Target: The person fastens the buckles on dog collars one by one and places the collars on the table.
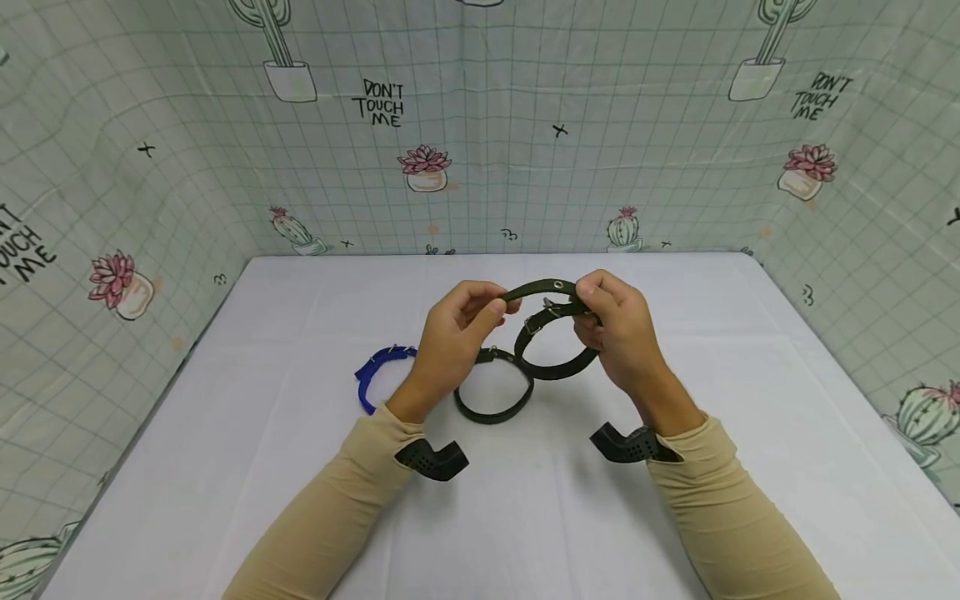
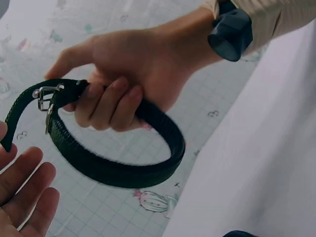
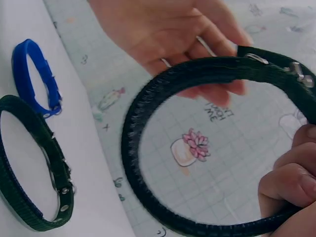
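A dark green buckled collar (image 1: 558, 371), bent into a ring with a free strap end, is held up above the table. My left hand (image 1: 456, 327) pinches the tip of that strap end between thumb and forefinger. Near the buckle my right hand (image 1: 621, 327) grips the collar, its fingers curled round the band. The metal buckle (image 2: 47, 98) and a D-ring show in the left wrist view. Below, a second dark green collar (image 1: 492, 418) lies looped on the table, next to a blue collar (image 1: 363, 390) partly hidden by my left hand.
A white cloth covers the table (image 1: 247, 375). Behind and at both sides rises a gridded curtain (image 1: 487, 100) printed with cacti and lettering. Black camera mounts (image 1: 433, 460) sit on both wrists, over beige sleeves (image 1: 330, 521).
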Tool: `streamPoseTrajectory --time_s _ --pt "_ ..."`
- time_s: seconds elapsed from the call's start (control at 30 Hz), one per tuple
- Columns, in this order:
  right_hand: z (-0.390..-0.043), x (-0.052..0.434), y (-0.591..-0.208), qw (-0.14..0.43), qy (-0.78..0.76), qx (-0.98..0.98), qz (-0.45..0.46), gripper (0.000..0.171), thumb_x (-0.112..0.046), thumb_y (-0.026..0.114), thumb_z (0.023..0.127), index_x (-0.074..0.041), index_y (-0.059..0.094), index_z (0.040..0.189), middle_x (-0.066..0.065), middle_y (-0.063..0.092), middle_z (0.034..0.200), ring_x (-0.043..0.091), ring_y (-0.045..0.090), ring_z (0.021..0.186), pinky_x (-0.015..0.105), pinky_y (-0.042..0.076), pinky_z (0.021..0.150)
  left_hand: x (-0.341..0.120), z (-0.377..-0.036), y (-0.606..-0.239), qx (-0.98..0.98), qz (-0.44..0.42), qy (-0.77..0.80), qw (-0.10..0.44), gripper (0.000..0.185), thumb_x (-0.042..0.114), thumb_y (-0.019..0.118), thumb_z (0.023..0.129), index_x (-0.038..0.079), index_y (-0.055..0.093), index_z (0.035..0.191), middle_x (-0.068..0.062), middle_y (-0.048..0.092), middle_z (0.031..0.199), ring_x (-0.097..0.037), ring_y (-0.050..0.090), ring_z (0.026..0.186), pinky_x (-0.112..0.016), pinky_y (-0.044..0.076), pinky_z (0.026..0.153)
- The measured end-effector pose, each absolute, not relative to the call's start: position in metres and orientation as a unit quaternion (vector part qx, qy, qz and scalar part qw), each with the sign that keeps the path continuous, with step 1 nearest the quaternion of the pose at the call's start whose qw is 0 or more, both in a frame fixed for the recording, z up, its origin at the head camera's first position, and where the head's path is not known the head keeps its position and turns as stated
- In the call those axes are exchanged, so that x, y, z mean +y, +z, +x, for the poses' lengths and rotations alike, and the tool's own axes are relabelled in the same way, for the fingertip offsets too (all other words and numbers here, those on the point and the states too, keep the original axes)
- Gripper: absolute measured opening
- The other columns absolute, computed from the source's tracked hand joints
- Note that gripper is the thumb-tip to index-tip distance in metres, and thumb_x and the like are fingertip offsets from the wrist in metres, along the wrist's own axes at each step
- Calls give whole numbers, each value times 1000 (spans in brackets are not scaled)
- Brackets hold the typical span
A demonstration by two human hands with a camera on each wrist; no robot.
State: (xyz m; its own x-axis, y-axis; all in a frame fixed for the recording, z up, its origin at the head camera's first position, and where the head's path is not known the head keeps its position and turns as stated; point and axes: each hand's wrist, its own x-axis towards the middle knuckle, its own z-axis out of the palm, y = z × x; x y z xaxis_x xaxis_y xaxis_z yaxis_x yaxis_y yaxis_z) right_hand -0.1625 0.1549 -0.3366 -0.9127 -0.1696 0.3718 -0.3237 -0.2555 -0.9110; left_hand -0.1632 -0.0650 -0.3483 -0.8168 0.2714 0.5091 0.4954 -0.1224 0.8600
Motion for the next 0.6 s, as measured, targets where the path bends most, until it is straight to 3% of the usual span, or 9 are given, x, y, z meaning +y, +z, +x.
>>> streamPoseTrajectory --time_s 0.2,0.47,0.6 --pt "-162 147 -342 97 770 -599 196 17 -12 61 101 -5 60 85 0 37 59 9 26 47 25 16 45 -61 -158 -348 -660 -304 -684 63 22 5 61 100 -3 59 121 -17 67 119 -24 63 114 -39 50 100" --pt "-162 141 -351 105 730 -634 232 17 -9 58 103 -3 73 98 -1 40 59 11 31 48 24 23 44 -61 -156 -344 -639 -259 -723 21 23 7 68 97 0 62 117 -14 64 117 -25 63 111 -39 52 96" --pt "-163 138 -355 99 710 -657 233 25 -12 56 104 8 68 98 0 38 57 11 32 48 25 24 45 -61 -156 -345 -626 -250 -739 7 23 6 70 95 2 60 115 -15 66 112 -28 65 107 -39 53 93"
